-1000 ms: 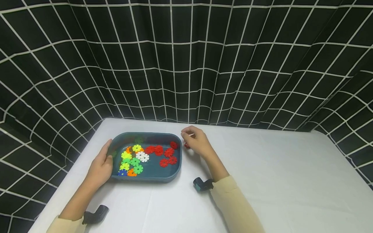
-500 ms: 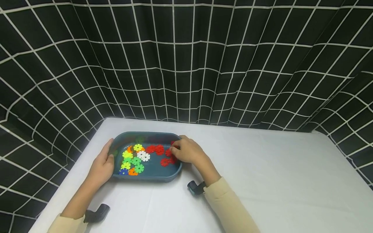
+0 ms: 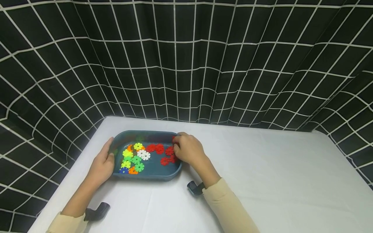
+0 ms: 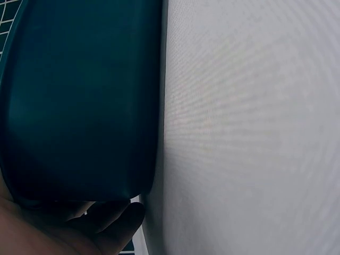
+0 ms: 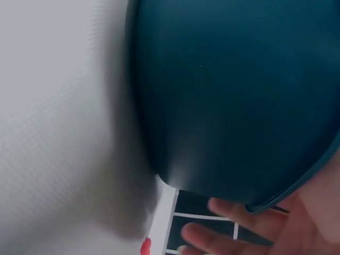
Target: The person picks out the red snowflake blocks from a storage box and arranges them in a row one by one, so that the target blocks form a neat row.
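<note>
In the head view a dark teal tray (image 3: 145, 177) lies on the left part of the white table. Flower-shaped plastic discs sit inside it: several red discs (image 3: 164, 161) on the right, and a mixed group of yellow, green (image 3: 136, 159), white (image 3: 145, 156), orange and blue (image 3: 124, 170) ones on the left. My left hand (image 3: 102, 163) grips the tray's left end, thumb at the rim and fingers along the outside. My right hand (image 3: 189, 149) holds the right end, thumb inside the rim and fingers outside. It partly covers some red discs.
Low in the right wrist view, a small red piece (image 5: 146, 246) shows at the white cloth's edge. White cloth (image 3: 262, 171) spreads to the right of the tray. A black curtain with white grid lines (image 3: 198, 64) hangs behind and at both sides.
From beside the tray, above a red disc on the table, my right hand has moved left and taken hold of the right rim. My left hand stays on the left end.
</note>
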Action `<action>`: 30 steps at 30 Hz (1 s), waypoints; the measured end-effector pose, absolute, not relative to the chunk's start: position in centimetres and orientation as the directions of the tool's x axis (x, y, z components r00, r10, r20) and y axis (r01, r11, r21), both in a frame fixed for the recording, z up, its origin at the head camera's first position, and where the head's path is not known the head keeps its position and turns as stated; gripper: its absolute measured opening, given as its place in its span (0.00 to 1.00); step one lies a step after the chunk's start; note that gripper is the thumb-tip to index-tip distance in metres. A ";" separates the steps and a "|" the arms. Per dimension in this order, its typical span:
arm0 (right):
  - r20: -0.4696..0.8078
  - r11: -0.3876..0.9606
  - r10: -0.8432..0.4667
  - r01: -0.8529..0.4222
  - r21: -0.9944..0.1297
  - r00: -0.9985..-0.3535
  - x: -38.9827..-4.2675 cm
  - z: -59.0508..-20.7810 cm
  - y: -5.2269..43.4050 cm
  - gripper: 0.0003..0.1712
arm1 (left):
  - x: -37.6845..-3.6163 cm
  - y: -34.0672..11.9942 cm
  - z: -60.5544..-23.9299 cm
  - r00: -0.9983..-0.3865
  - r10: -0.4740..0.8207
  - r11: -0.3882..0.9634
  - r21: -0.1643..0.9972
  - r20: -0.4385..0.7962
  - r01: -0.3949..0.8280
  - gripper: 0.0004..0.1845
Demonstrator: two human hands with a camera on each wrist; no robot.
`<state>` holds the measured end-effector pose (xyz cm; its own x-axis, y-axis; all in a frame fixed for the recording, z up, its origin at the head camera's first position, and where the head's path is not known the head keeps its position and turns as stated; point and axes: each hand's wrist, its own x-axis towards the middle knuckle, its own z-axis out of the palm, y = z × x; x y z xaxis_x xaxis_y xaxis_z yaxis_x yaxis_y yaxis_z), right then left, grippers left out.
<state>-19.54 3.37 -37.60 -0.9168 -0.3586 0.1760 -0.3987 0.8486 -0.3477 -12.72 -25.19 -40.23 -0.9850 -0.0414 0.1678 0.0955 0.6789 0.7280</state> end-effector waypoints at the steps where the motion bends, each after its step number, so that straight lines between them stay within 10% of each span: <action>1: 0.206 0.843 -0.354 -0.407 -0.351 -0.912 -19.6 -37.6 3.4 0.12 | -12.8 -25.2 -40.2 -0.985 -0.042 0.680 0.727 0.167 0.095 0.30; 12: 0.504 0.727 -0.241 -0.498 -0.473 -0.830 -20.6 -37.2 4.3 0.15 | -13.0 -25.1 -40.3 -0.986 -0.042 0.680 0.727 0.164 0.092 0.29; 30: 0.260 0.587 -0.033 -0.229 -0.776 -0.965 -22.2 -36.8 8.0 0.11 | -12.7 -25.2 -40.3 -0.986 -0.052 0.673 0.735 0.155 0.080 0.29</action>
